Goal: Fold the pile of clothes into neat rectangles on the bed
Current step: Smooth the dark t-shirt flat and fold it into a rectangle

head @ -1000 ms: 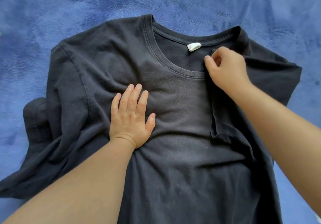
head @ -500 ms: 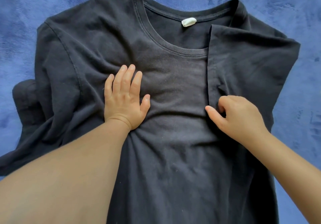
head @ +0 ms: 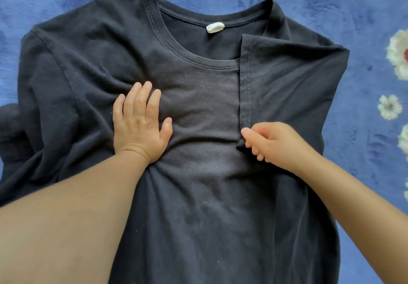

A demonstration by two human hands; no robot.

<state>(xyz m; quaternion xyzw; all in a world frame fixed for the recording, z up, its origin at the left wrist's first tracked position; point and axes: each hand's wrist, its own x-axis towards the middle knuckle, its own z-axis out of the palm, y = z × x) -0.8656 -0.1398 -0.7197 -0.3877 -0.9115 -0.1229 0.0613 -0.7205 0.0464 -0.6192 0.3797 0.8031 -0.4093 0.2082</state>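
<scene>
A dark charcoal T-shirt (head: 198, 184) lies front-up on the bed's fuzzy blue blanket (head: 353, 30), soft cotton with a ribbed round collar and a small white neck tag (head: 214, 27). The left hand (head: 139, 127) presses flat on the chest, fingers (head: 141, 98) spread apart, wrinkles bunching beside them. The right hand (head: 271, 143) pinches the hemmed edge of the sleeve (head: 287, 80) folded inward, fingers clamped on that corner. White flower prints (head: 389, 107) sit well right of them.

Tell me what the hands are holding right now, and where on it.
The right hand pinches the T-shirt at the lower corner of the folded-in sleeve's hem. The left hand grips nothing; it lies flat on the shirt's chest.
</scene>
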